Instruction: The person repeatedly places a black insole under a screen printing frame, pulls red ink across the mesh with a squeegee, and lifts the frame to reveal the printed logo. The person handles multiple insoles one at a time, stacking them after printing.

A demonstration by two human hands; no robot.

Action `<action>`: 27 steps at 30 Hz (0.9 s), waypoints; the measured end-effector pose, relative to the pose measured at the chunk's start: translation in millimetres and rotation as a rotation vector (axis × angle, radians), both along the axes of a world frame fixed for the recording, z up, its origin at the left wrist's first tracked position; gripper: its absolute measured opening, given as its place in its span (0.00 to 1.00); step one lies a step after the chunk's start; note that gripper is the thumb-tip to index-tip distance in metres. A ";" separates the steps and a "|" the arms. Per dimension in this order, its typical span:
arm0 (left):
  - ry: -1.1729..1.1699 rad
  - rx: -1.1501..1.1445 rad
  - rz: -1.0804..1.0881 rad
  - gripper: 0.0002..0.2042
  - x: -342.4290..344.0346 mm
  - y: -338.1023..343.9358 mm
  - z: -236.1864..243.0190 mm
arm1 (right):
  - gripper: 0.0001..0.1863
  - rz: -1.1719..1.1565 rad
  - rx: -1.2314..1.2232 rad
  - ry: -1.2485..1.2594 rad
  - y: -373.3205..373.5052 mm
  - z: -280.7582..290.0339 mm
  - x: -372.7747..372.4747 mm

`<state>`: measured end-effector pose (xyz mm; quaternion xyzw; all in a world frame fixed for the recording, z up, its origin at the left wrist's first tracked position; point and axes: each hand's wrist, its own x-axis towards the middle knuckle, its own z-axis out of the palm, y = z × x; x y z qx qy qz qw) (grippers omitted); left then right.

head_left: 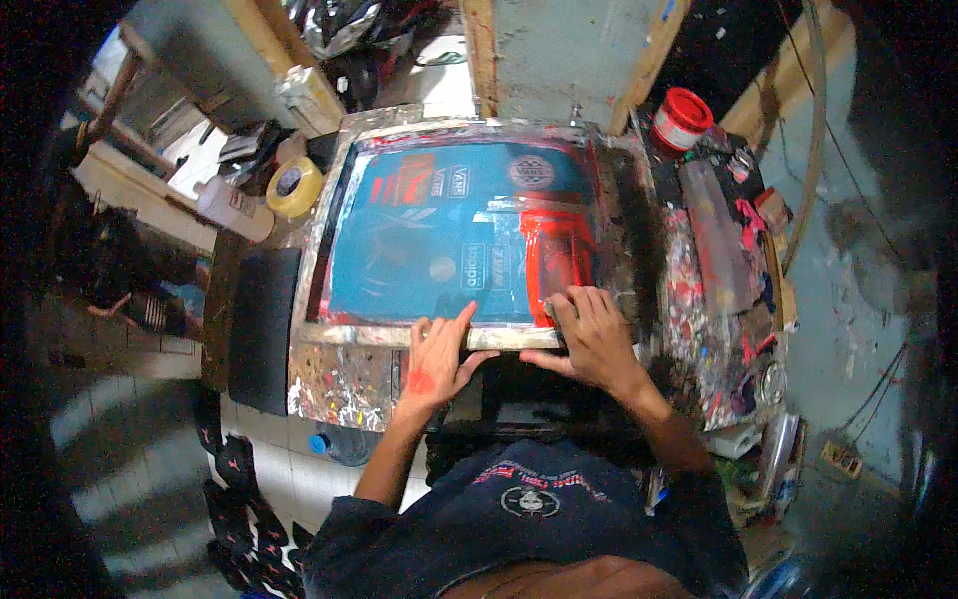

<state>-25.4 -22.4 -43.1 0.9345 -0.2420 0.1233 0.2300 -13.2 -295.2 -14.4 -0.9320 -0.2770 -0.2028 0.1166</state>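
Note:
In front of me lies a screen printing frame [377,333] with pale, ink-stained bars and a blue mesh [399,255] bearing several stencil designs. Wet red ink [557,258] covers a patch at the mesh's right side. My left hand [437,357] grips the near bar left of its middle, index finger stretched over the mesh and thumb at the bar's near side. My right hand [596,334] is on the same bar at the right, fingers curled over it by the ink and thumb pointing left. A red smear marks my left wrist. What lies beneath the frame is hidden.
A red-lidded tub [683,118] stands at the back right, near an ink-crusted side surface [714,290] with rags. Tape rolls [293,188] and a white bottle [232,208] are at the left. A black panel [263,329] lies beside the paint-spattered board [344,384].

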 end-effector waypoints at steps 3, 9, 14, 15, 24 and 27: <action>-0.052 -0.071 -0.009 0.39 -4.9 -2.2 -46.6 | 0.25 -0.030 -0.085 0.153 -6.4 -27.9 19.4; -0.114 -0.107 -0.022 0.39 -4.3 1.0 -53.6 | 0.16 -0.015 -0.001 0.393 -21.9 -20.3 39.2; -0.052 -0.088 -0.051 0.38 -0.3 -0.2 -51.7 | 0.22 0.003 -0.040 0.027 -52.8 -63.2 153.7; -0.054 -0.085 -0.048 0.37 0.5 1.9 -54.9 | 0.23 0.005 -0.019 0.151 -52.6 -57.7 164.2; -0.107 -0.129 -0.005 0.38 -6.1 1.8 -67.0 | 0.30 -0.641 0.103 0.239 -33.6 -27.6 148.8; -0.077 -0.152 0.004 0.38 -7.3 0.9 -60.2 | 0.31 -0.677 0.160 0.330 -23.6 -17.5 150.4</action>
